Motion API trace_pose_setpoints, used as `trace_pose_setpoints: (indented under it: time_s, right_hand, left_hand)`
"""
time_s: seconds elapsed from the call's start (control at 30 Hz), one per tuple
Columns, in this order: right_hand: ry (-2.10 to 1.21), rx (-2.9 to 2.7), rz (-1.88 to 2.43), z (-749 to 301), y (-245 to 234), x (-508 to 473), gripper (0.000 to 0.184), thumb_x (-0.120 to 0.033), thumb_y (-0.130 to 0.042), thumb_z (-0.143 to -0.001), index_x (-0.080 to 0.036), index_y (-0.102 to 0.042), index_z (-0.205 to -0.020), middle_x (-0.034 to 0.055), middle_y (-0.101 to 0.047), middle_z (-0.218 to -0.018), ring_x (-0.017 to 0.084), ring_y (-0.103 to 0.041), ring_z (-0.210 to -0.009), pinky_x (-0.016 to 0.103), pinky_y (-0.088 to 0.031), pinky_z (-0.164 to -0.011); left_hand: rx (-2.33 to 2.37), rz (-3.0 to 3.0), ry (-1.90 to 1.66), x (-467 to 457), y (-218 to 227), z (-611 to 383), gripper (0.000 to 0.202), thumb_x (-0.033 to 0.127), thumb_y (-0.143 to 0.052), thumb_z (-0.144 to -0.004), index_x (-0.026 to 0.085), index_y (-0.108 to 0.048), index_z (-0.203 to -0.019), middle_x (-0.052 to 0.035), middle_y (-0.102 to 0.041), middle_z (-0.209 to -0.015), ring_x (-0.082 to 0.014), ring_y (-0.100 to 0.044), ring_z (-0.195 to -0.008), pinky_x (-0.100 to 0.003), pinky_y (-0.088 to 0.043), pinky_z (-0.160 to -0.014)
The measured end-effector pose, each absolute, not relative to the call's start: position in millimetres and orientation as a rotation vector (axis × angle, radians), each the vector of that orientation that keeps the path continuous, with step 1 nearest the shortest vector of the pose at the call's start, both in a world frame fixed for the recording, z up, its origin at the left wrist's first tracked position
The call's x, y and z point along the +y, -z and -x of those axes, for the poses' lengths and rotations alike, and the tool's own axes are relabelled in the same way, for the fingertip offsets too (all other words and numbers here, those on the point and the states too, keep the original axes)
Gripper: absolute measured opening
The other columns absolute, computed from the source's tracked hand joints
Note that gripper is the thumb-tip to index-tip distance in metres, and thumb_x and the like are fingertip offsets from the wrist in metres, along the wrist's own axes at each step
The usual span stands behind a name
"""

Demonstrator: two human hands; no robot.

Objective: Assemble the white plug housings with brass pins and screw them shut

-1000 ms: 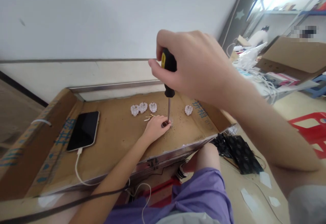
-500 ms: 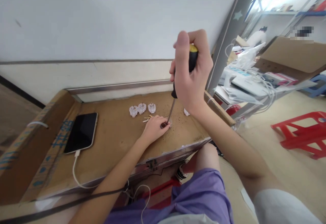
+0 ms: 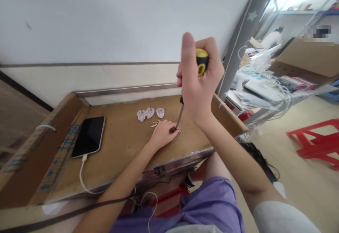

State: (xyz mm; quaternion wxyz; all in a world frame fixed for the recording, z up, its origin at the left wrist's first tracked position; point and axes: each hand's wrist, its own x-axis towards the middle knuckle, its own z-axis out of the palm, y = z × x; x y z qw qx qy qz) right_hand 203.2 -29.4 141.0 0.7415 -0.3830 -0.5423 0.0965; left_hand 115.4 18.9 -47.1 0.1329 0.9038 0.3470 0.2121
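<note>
My right hand is wrapped round a black and yellow screwdriver, thumb pointing up. Its shaft slants down to a small clear plastic plug part. The fingers of my left hand pinch that part against the cardboard surface, partly covering it. A dark spot shows between thumb and forefinger, too small to make out. Just beyond my left hand lie a few brass-coloured pins. Behind them stand three clear plug parts with metal prongs pointing up.
A phone with a white charging cable lies left on the cardboard-covered table. Raised cardboard edges flank it. To the right are a cluttered table, a red plastic stool and a distant person.
The screwdriver handle has turned in my right hand, showing more yellow. The view has shifted slightly, and a plug part seen earlier near my right wrist is now hidden. My left hand keeps its hold.
</note>
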Motion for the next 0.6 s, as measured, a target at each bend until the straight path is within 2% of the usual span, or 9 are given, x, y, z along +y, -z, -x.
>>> trace_pose_setpoints:
  time_s: [0.1,0.2,0.27,0.33,0.4,0.5,0.6]
  right_hand:
    - [-0.243,-1.325,0.825,-211.9,-146.4,-38.6,0.014,-0.033,-0.046,-0.091,-0.023,-0.043,-0.083,-0.0028,-0.045,-0.068,0.010,-0.048,-0.059,0.022,-0.044,-0.059]
    - [-0.627,-1.733,0.740,-233.7,-166.1,-33.2,0.010,-0.026,-0.051,-0.088,-0.019,-0.052,-0.095,-0.0020,-0.051,-0.070,0.010,-0.052,-0.064,0.021,-0.049,-0.062]
    - [-0.922,-1.938,0.709,-245.2,-176.9,-23.0,0.007,-0.025,-0.053,-0.087,-0.018,-0.055,-0.087,-0.0010,-0.054,-0.074,0.011,-0.057,-0.070,0.022,-0.051,-0.066]
    - [-1.084,-1.955,0.680,-248.3,-178.9,-11.6,0.016,-0.028,-0.058,-0.084,-0.018,-0.051,-0.073,-0.0004,-0.057,-0.075,0.012,-0.059,-0.071,0.024,-0.052,-0.066]
    - [-1.008,-1.798,0.688,-241.5,-171.8,-3.2,0.025,-0.032,-0.059,-0.083,-0.020,-0.043,-0.067,-0.0022,-0.054,-0.067,0.011,-0.057,-0.062,0.022,-0.049,-0.059]
    - [-0.577,-1.468,0.799,-218.5,-154.8,-2.4,0.029,-0.032,-0.053,-0.085,-0.021,-0.034,-0.067,-0.0067,-0.039,-0.056,0.007,-0.044,-0.049,0.019,-0.041,-0.051]
    - [-0.317,-1.316,0.950,-195.2,-144.0,-13.7,0.027,-0.034,-0.047,-0.088,-0.021,-0.032,-0.070,-0.0046,-0.037,-0.063,0.007,-0.052,-0.065,0.017,-0.041,-0.061]
  left_hand:
    - [1.011,-2.618,-0.626,18.8,47.0,-115.4,0.011,0.024,-0.056,-0.082,0.019,-0.064,-0.077,-0.0022,-0.065,-0.078,-0.0198,-0.054,-0.077,-0.032,-0.041,-0.072]
    - [1.009,-2.597,-0.656,19.0,48.5,-115.2,0.010,0.023,-0.056,-0.082,0.019,-0.065,-0.080,-0.0015,-0.065,-0.076,-0.0194,-0.054,-0.077,-0.032,-0.041,-0.073]
    - [1.007,-2.583,-0.665,19.3,49.6,-115.0,0.009,0.023,-0.057,-0.082,0.020,-0.065,-0.081,-0.0011,-0.065,-0.076,-0.0190,-0.054,-0.076,-0.031,-0.041,-0.073]
    - [1.008,-2.584,-0.663,19.5,50.4,-114.7,0.009,0.023,-0.057,-0.081,0.020,-0.065,-0.080,-0.0011,-0.065,-0.075,-0.0190,-0.054,-0.076,-0.031,-0.041,-0.072]
    - [1.011,-2.599,-0.660,19.6,50.8,-114.5,0.009,0.023,-0.057,-0.081,0.020,-0.065,-0.079,-0.0013,-0.065,-0.073,-0.0192,-0.054,-0.075,-0.031,-0.041,-0.071]
    - [1.004,-2.602,-0.662,18.9,50.1,-114.4,0.008,0.023,-0.058,-0.081,0.019,-0.065,-0.078,-0.0016,-0.065,-0.075,-0.0197,-0.055,-0.076,-0.031,-0.042,-0.072]
    - [1.001,-2.581,-0.670,17.7,47.6,-114.8,0.008,0.021,-0.057,-0.080,0.019,-0.064,-0.077,-0.0026,-0.066,-0.080,-0.0205,-0.056,-0.079,-0.032,-0.042,-0.074]
